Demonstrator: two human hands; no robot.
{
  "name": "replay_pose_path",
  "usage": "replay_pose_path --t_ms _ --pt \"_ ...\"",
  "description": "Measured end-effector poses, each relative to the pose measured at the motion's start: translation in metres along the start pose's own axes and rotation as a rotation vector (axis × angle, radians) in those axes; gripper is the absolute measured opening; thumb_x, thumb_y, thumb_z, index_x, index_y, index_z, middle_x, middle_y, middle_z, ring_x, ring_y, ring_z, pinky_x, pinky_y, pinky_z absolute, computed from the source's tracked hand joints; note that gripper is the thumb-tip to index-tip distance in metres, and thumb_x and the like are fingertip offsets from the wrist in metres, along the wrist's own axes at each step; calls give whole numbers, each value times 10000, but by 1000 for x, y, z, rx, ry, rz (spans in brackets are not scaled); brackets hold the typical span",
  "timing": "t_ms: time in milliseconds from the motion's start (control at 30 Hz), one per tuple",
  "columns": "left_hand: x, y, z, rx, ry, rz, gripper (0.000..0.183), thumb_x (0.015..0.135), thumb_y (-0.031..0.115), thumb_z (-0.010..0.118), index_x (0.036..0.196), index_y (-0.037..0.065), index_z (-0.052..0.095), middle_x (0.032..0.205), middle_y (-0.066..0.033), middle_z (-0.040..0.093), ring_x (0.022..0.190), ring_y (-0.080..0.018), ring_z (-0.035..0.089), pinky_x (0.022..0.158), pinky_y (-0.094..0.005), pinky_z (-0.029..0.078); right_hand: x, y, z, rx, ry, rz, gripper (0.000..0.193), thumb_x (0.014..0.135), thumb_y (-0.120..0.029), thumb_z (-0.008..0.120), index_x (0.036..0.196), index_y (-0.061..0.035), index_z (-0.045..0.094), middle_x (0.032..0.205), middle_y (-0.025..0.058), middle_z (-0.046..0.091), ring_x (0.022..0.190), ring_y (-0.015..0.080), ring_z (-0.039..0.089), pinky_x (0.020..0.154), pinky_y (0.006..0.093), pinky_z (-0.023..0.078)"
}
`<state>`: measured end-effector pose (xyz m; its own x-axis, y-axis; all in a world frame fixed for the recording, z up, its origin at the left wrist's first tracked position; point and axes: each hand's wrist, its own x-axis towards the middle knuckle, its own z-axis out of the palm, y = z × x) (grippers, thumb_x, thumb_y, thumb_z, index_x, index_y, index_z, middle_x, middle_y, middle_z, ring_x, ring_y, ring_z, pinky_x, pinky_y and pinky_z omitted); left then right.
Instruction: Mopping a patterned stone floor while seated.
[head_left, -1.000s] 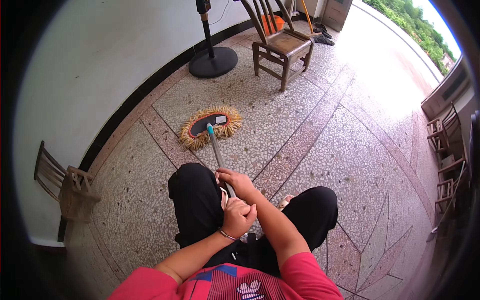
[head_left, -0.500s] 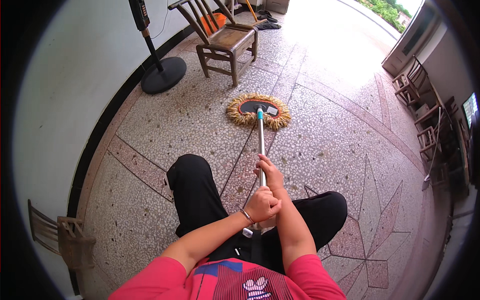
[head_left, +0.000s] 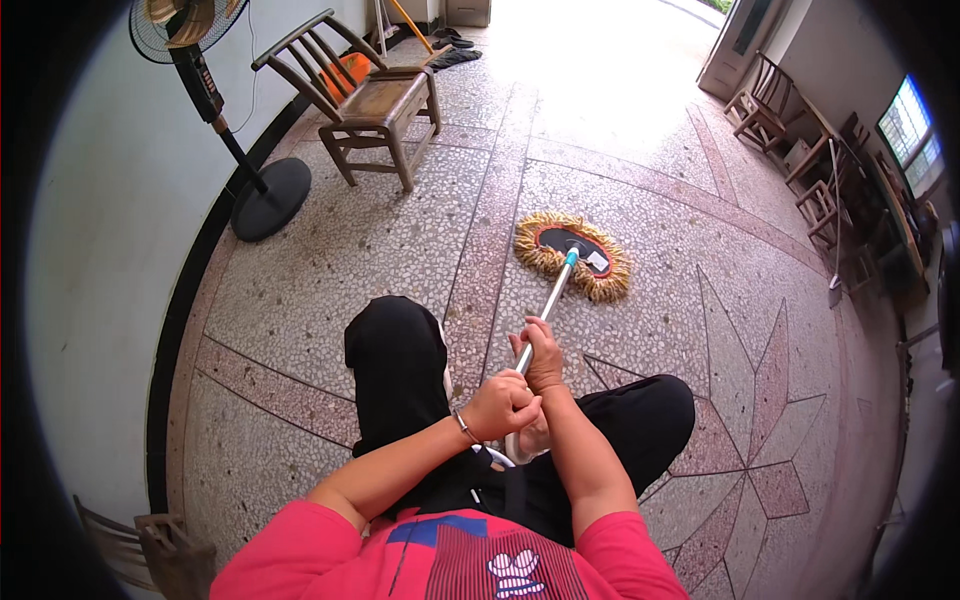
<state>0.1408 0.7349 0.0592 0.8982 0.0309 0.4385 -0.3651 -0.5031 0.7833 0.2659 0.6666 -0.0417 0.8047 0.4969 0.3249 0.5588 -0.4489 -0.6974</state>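
Note:
A mop [head_left: 605,285] with a shaggy yellow fringe and a dark oval plate lies flat on the speckled floor ahead of me, slightly right of centre. Its silver pole [head_left: 554,296] slants back toward my lap from a teal joint. Farther up the pole, my right hand [head_left: 541,355] is wrapped round it. Just below, nearer my body, my left hand [head_left: 503,404] grips the same pole in a fist, with a bracelet on that wrist. The pole's lower end runs down between my black-trousered legs, partly covered by my hands.
A wooden chair [head_left: 385,103] stands ahead on the left, beside a standing fan [head_left: 270,198] near the wall. Behind the chair are an orange bucket [head_left: 352,70] and dark shoes [head_left: 455,57]. More wooden chairs [head_left: 762,105] line the right wall. Another chair [head_left: 165,550] sits at lower left.
The mop head has swung right and slightly nearer, so its pole now slants. My view has shifted, bringing the fan's head into sight. Both hands keep their grip.

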Motion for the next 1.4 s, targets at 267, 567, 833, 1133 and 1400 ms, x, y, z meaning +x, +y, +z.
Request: replay_pose_path --t_ms 267,567,833,1133,1400 --pt "-5 42 -50 139 271 -254 269 742 64 609 489 30 523 490 -80 496 494 -243 498 578 -340 421 25 -76 27 304 -290 -211 150 783 -183 632 798 -77 527 974 69 604 783 332 606 640 397 494" --pt "6 9 -6 172 228 -135 289 753 109 604 481 72 512 471 -71 495 484 -230 503 658 -327 412 38 -45 22 70 -449 -228 135 799 -242 599 856 -132 544 1089 -31 581 856 277 598 651 404 484" --pt "44 -12 45 39 -24 8 307 767 162 601 481 75 530 507 -64 527 517 -232 515 670 -327 421 27 25 -34 -26 -77 -22 142 769 -224 641 808 -129 542 1043 -23 602 842 273 587 633 379 480" --pt "120 -36 95 -218 -430 179 295 764 134 614 501 45 514 526 -72 509 634 -258 525 679 -335 448 14 108 -99 -202 388 332 171 762 -179 660 773 -73 527 1082 111 578 860 329 576 703 389 479" --pt "134 -31 96 -263 -483 182 313 756 105 613 486 32 472 516 -83 475 601 -260 519 661 -349 449 13 117 -91 -112 632 340 176 752 -106 656 734 -57 487 1160 196 547 889 337 589 714 369 491"
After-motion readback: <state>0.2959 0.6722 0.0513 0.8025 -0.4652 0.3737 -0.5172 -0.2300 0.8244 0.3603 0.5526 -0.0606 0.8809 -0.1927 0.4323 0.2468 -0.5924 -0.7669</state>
